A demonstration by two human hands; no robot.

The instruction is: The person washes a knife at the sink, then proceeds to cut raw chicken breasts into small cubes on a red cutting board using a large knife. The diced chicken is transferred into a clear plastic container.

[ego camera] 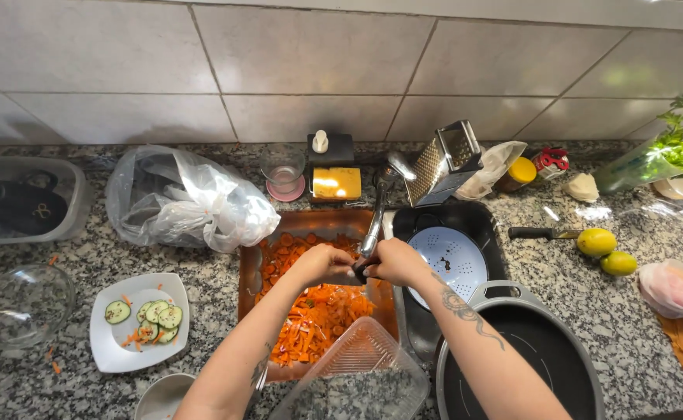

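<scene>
Hands meet right under the end of the tap [378, 214], over the left basin of the sink [249, 272]. The left hand [322, 263] and the right hand [394, 262] are both curled shut around one small dark thing [359, 269] held between them; I think it is a little tool or a bit of peel, but it is too small to tell. It sits just at the fingertips, a touch closer to the right hand. The tap runs long from the back wall down toward the hands, so its tip hangs just above the grip. Below lies a heap of orange carrot peels [318, 319] filling the basin. Near the front edge a clear plastic tub [357, 373] leans at the rim, close under the left arm. To the right, the other basin holds a pale blue colander [452, 260], and a big black pot [536, 358] crowds the right arm. A white plate with cucumber slices [140, 320] sits well apart on the left. There is open room mostly straight down and a little to the left
</scene>
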